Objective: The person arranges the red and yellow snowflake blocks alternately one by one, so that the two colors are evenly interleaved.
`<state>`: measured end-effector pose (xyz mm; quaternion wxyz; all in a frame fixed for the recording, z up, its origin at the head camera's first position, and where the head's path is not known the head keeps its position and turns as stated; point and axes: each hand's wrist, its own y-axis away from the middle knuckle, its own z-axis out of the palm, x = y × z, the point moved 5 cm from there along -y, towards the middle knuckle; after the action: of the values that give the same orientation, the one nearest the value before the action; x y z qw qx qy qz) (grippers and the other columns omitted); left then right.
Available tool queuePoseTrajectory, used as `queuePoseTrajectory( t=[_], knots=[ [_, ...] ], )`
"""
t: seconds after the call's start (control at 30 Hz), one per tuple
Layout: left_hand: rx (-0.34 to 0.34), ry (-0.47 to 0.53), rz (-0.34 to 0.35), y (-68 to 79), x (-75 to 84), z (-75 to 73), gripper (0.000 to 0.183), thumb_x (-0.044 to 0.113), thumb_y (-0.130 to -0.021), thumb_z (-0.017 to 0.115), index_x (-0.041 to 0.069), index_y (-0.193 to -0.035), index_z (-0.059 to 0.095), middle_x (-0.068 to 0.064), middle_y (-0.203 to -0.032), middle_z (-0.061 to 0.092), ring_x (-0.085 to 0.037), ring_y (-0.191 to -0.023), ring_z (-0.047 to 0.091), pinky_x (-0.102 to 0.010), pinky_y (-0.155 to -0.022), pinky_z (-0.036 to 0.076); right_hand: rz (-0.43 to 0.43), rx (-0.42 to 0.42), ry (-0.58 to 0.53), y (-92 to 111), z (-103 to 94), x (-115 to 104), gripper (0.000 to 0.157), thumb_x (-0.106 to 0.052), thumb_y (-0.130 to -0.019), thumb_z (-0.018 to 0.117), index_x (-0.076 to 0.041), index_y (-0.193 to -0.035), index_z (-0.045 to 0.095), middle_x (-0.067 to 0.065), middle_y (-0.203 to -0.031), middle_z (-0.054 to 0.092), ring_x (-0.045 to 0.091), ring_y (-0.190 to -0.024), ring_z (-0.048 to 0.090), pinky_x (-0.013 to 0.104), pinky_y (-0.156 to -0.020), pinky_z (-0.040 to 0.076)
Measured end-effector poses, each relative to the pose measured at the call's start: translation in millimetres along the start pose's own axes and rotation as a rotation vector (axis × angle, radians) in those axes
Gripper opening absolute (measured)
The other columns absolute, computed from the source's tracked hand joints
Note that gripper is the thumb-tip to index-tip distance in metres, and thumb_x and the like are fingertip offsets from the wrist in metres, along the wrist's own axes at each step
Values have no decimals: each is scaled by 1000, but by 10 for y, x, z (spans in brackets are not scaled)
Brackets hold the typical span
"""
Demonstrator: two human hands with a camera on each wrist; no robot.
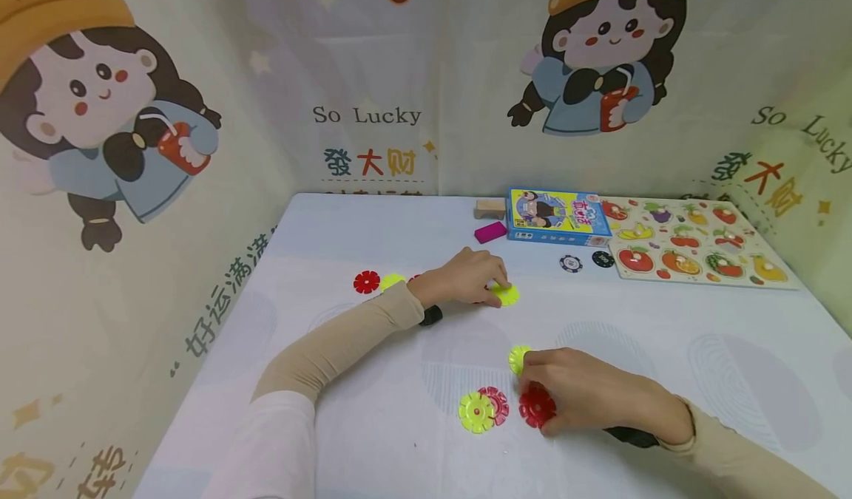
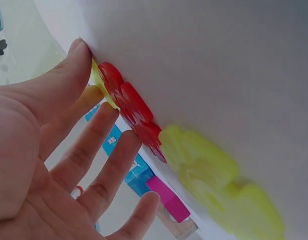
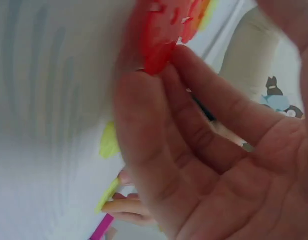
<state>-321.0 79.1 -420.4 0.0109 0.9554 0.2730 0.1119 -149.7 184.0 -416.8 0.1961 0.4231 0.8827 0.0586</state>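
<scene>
My left hand (image 1: 466, 276) is at the middle of the table, its thumb and index finger pinching the edge of a yellow flower-shaped plastic disc (image 1: 509, 295). In the left wrist view a red flower-shaped disc (image 2: 129, 102) lies just beside that yellow one, with another yellow disc nearer the camera. Closer to the front, my right hand (image 1: 586, 388) holds a red flower-shaped disc (image 1: 536, 406) by its edge; the fingertips meet its rim in the right wrist view. A yellow disc (image 1: 518, 360) lies partly hidden behind this hand. Left of it, a yellow disc (image 1: 475, 412) overlaps a pinkish-red disc (image 1: 497, 404).
A red disc (image 1: 366, 282) and a yellow disc (image 1: 393, 282) lie beyond the left forearm. Toward the back are a magenta block (image 1: 490, 232), a wooden block (image 1: 489, 208), a blue-yellow box (image 1: 559, 216), two poker chips (image 1: 571, 263) and a fruit puzzle board (image 1: 699, 244).
</scene>
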Motion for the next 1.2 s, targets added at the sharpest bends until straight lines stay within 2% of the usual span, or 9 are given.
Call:
queuePoseTrajectory(
  t=[0.1,0.2,0.4,0.5,0.6,0.73,1.0,1.07,1.2],
  knots=[
    [-2,0,4,-2,7,-2,43,43,-82,71,29,-121,65,10,-119,62,-10,-108,55,-31,-82,40,-5,16,1,-1,-38,9,45,-54,-63,81,-34,-100,65,-12,-105,62,2,-92,54,25,-76,54],
    [-1,-1,5,-8,9,-6,42,43,-82,71,28,-121,65,9,-119,62,-10,-108,55,-30,-81,41,-22,105,-9,-16,-178,133,43,-52,-65,81,-33,-100,67,-13,-100,63,2,-86,55,20,-71,53],
    [-6,0,-6,-27,5,6,42,43,-81,71,29,-120,66,9,-119,62,-10,-108,55,-31,-82,42,95,358,-40,-224,-575,811,41,-39,-62,87,-25,-97,71,-12,-88,64,5,-80,57,21,-64,51],
    [-18,15,-12,-31,8,15,42,43,-81,71,30,-120,66,10,-119,62,-9,-109,55,-31,-84,41,137,380,-47,-391,-603,1080,42,-36,-64,86,-18,-99,73,-5,-90,67,10,-80,57,20,-64,49],
    [-26,24,-6,-38,18,18,42,43,-81,71,30,-121,65,9,-119,63,-9,-110,55,-31,-85,42,113,357,-55,-506,-569,1188,41,-35,-69,84,-14,-103,74,0,-92,68,12,-80,57,20,-63,47],
    [-20,13,-4,-46,16,-5,42,43,-81,71,30,-120,66,10,-117,64,-9,-109,56,-30,-84,43,84,378,-63,-559,-560,1194,40,-31,-70,83,-13,-104,74,2,-92,69,13,-80,58,22,-63,48],
    [-54,9,-35,-66,8,-39,51,48,-80,70,29,-127,61,10,-122,64,-10,-112,55,-33,-86,43,153,403,-68,-512,-502,1013,45,-34,-69,84,-16,-108,73,0,-96,67,14,-87,58,24,-70,48],
    [-63,-7,-40,-97,34,-36,55,51,-80,69,29,-129,59,10,-123,63,-10,-113,53,-35,-87,42,117,353,-80,-451,-441,850,48,-38,-68,84,-20,-110,72,-4,-99,65,11,-88,57,24,-70,51],
    [-83,-45,-42,-201,127,2,58,54,-81,66,32,-133,55,10,-125,58,-10,-116,49,-38,-94,40,-3,164,-81,-299,-252,483,52,-47,-67,81,-26,-113,70,-9,-106,58,7,-94,52,23,-77,52]
  ],
)
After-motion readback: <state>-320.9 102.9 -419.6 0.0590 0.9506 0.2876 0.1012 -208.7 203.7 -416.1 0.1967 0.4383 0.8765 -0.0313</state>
